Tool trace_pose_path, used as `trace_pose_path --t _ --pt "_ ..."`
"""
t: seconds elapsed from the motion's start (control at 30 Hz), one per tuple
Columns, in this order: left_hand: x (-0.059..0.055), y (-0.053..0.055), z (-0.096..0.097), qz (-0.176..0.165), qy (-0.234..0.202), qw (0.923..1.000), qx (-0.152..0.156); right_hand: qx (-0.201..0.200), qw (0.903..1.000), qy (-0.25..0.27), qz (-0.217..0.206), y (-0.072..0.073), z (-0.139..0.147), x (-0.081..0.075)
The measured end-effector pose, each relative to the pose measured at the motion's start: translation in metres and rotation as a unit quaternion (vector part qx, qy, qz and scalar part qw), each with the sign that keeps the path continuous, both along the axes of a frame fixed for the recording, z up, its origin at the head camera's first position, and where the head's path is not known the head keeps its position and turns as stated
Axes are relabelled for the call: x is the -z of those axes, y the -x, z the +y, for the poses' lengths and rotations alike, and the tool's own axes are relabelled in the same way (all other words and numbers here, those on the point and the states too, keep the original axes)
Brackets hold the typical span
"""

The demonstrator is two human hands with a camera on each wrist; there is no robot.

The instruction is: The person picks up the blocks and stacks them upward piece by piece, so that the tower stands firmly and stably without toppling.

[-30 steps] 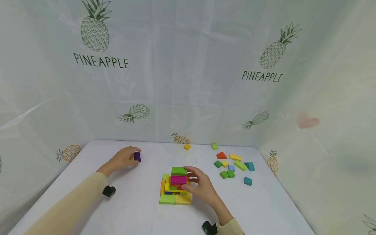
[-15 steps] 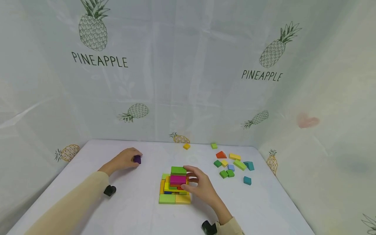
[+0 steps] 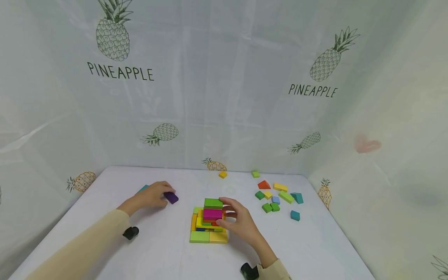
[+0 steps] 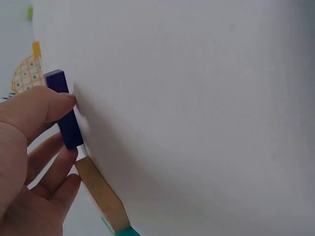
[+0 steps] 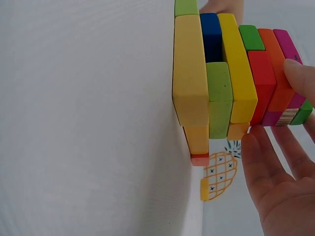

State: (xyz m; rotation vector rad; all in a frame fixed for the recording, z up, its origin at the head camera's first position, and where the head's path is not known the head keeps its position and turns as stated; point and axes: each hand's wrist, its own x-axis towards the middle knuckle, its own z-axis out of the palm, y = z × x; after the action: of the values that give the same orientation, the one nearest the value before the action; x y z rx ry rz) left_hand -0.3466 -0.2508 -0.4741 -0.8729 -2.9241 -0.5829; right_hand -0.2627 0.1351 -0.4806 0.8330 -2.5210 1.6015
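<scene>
At the left side of the table my left hand pinches a purple block between thumb and fingers. In the left wrist view a bare-wood block with a teal face lies right by its lower fingertips. My right hand holds the upper part of a layered stack of coloured blocks from the right. Its thumb is at the front of the magenta block, and its forefinger reaches the green block on top. The right wrist view shows red, orange and yellow layers below.
Several loose blocks lie at the right, among them a red triangular block, a lime block and a teal block. A small yellow block is near the table's back edge. A pineapple-print cloth hangs behind.
My left hand has shifted right and slightly nearer with the purple block, which is now turned at a slant. A teal block shows behind that hand. The right hand and stack stay put.
</scene>
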Motion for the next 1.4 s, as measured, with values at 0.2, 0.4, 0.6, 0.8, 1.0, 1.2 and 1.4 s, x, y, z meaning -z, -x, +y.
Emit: trace_pose_path --t 0.2,0.4,0.6,0.8,1.0,1.2,1.4 --pt "0.003 -0.005 0.007 0.009 0.006 0.9999 0.008 0.003 1.0 -0.003 -0.001 -0.001 0.0 0.0" --pt "0.005 -0.009 0.01 0.037 0.013 0.999 0.021 0.003 1.0 -0.001 -0.003 -0.001 0.0 0.0" --pt "0.01 -0.012 0.011 0.04 0.009 0.9989 0.02 0.001 1.0 0.0 0.0 0.0 0.0 0.001" --pt "0.006 -0.019 0.017 0.029 -0.018 0.9994 -0.005 -0.002 1.0 0.0 0.001 -0.001 -0.001 -0.001" --pt "-0.008 -0.03 0.028 0.056 -0.064 0.9964 0.0 0.001 1.0 -0.005 0.004 0.0 -0.002 -0.001" --pt "-0.031 -0.049 0.045 0.064 -0.097 0.9933 -0.001 -0.002 1.0 -0.002 0.009 0.0 0.0 0.0" --pt "-0.048 -0.067 0.065 0.057 -0.123 0.9907 0.017 0.0 1.0 0.0 0.006 0.0 0.0 0.0"
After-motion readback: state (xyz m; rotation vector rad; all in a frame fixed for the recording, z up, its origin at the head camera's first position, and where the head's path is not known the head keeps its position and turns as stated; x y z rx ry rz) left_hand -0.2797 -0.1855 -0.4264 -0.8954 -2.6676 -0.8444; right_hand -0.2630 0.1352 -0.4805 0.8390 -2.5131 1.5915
